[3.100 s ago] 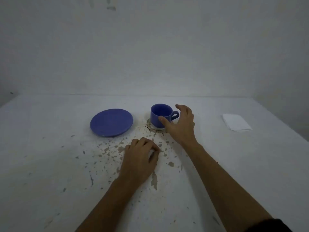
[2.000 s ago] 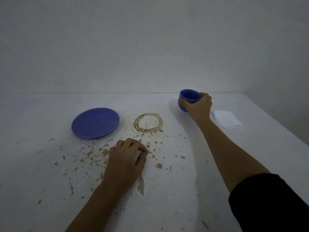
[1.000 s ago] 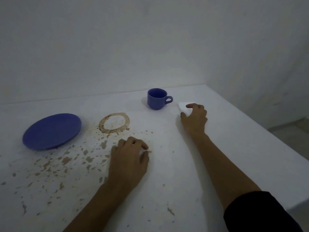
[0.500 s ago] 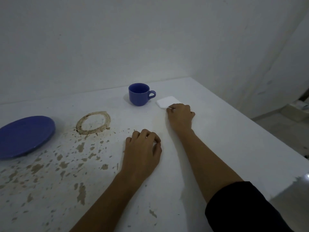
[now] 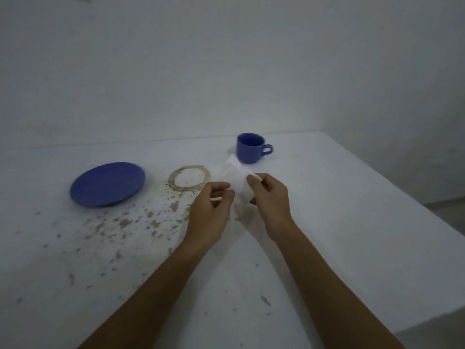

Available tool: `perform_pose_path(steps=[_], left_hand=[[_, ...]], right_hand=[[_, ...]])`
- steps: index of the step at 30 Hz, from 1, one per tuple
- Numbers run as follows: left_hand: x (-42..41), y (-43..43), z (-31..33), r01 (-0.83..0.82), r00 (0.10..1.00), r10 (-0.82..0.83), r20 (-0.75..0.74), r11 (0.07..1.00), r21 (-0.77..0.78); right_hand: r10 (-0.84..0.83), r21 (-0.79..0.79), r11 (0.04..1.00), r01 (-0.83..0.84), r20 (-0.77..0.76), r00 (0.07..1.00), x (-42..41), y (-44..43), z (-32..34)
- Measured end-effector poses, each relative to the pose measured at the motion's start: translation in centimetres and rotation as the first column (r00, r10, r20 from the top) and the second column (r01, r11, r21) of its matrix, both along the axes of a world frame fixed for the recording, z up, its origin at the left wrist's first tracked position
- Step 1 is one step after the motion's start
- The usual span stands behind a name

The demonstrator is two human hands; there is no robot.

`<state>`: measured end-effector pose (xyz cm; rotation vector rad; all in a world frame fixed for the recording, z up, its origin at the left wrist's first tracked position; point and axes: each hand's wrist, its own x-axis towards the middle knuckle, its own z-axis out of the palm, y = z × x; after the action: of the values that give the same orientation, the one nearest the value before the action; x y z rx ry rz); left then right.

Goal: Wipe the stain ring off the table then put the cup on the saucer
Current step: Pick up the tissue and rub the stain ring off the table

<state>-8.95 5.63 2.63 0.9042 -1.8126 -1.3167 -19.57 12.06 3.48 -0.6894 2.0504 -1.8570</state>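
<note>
Both hands are raised above the white tabletop and share one white tissue, which hangs in the air between them. The right hand pinches the tissue's right edge between thumb and forefinger, its other fingers curled in behind. The left hand is closed on the tissue's left lower edge, thumb over bent fingers. The tissue's upper corner points up and away from the person, ending just in front of the blue cup; whether it overlaps the cup's base or only sits before it in this view is hard to tell. The cup stands upright on the tabletop near the far edge, its handle turned to the right, and it looks empty as far as the dim inside shows. The brown stain ring lies on the tabletop left of the tissue and just beyond the left hand's knuckles, unwiped, its circle whole. Left of the ring, a little apart from it, sits the blue saucer, bare. Brown flecks and chipped patches scatter over the tabletop between the saucer, the ring and the left forearm. A plain pale wall rises behind the tabletop.
</note>
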Motion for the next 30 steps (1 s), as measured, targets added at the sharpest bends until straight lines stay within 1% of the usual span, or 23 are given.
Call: perform_pose_path(steps=[2, 4, 5, 6, 8, 10, 11, 13, 15, 17, 20, 22, 26, 29, 30], left_hand=[[2.8, -1.8, 0.7, -0.051, 0.998, 0.052, -0.031, 0.998, 0.03], [5.4, -3.5, 1.1, -0.079, 0.995, 0.081, -0.06, 0.996, 0.033], [6.6, -4.1, 1.1, -0.087, 0.993, 0.09, -0.075, 0.996, 0.034], [7.6, -4.5, 1.0, -0.093, 0.991, 0.096, -0.091, 0.995, 0.043], [9.1, -4.8, 0.5, -0.108, 0.99, 0.112, -0.084, 0.993, 0.049], [9.4, -4.7, 0.1, -0.134, 0.99, 0.134, -0.052, 0.991, 0.015], [9.5, -4.5, 0.1, -0.153, 0.986, 0.153, -0.064, 0.988, -0.001], [9.1, -4.3, 0.5, -0.166, 0.979, 0.162, -0.121, 0.986, -0.023], [8.7, -4.0, 0.7, -0.114, 0.985, 0.108, -0.137, 0.993, -0.036], [8.5, -3.7, 0.7, -0.039, 0.992, 0.033, -0.121, 0.998, -0.049], [8.6, -3.8, 0.6, 0.013, 0.989, -0.017, -0.145, 0.999, -0.032], [8.7, -4.1, 0.6, 0.033, 0.989, -0.037, -0.146, 0.999, -0.023], [8.9, -4.3, 0.8, 0.07, 0.982, -0.067, -0.179, 0.997, 0.012], [9.0, -4.3, 0.7, 0.061, 0.987, -0.065, -0.147, 0.998, -0.031], [9.0, -4.2, 0.5, 0.052, 0.992, -0.058, -0.11, 0.997, -0.06]], right_hand=[[0.143, -0.011, 0.99, -0.142, 0.078, 0.987, 2.4, -1.7, 1.1], [0.288, -0.034, 0.958, -0.286, 0.155, 0.945, 4.7, -3.3, 1.5], [0.341, -0.05, 0.94, -0.337, 0.168, 0.925, 5.8, -3.9, 1.4], [0.381, -0.066, 0.925, -0.375, 0.155, 0.912, 6.8, -4.3, 1.0], [0.442, -0.086, 0.896, -0.436, 0.068, 0.894, 8.4, -4.8, 0.2], [0.491, -0.077, 0.868, -0.491, -0.018, 0.871, 9.2, -4.9, -0.5], [0.507, -0.078, 0.858, -0.508, -0.036, 0.861, 9.4, -4.8, -0.6], [0.509, -0.126, 0.852, -0.509, -0.03, 0.86, 9.1, -4.6, -0.6], [0.48, -0.175, 0.866, -0.468, 0.03, 0.877, 8.5, -4.2, -0.5], [0.438, -0.19, 0.889, -0.416, 0.089, 0.895, 7.8, -3.9, -0.5], [0.393, -0.182, 0.915, -0.361, 0.186, 0.901, 7.2, -3.6, -0.3], [0.373, -0.205, 0.923, -0.325, 0.278, 0.885, 7.1, -3.6, -0.2], [0.351, -0.214, 0.935, -0.282, 0.447, 0.823, 7.3, -3.6, 0.0], [0.38, -0.266, 0.923, -0.279, 0.503, 0.776, 7.3, -3.5, 0.4], [0.38, -0.237, 0.924, -0.299, 0.5, 0.778, 7.4, -3.6, 0.6]])
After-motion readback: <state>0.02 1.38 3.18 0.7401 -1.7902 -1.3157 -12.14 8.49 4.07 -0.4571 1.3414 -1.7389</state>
